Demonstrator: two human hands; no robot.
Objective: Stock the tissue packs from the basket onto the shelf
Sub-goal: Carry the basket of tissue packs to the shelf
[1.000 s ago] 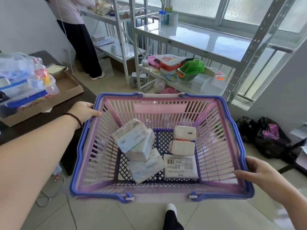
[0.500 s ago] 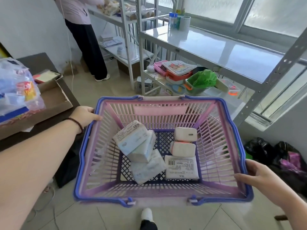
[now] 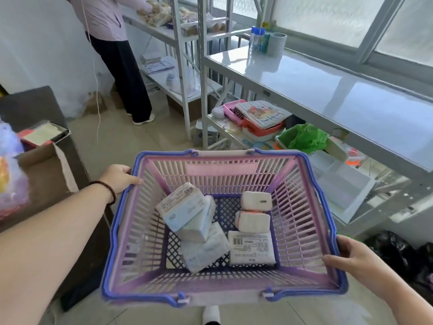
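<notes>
1. Currently, my left hand (image 3: 118,178) grips the basket (image 3: 145,238) at its far-left rim, fingers curled over the edge. Risk: that grip sits near one corner, so the load could tip.
2. Tissue packs (image 3: 185,208) lie loose on the basket floor, none yet on the shelf (image 3: 328,83); a tilt would slide them together.
3. My right hand (image 3: 351,256) holds the near-right rim; its fingers wrap outside the wall and are partly hidden.
4. Lower shelf contents are cluttered and hard to identify; free space there cannot be judged.
</notes>
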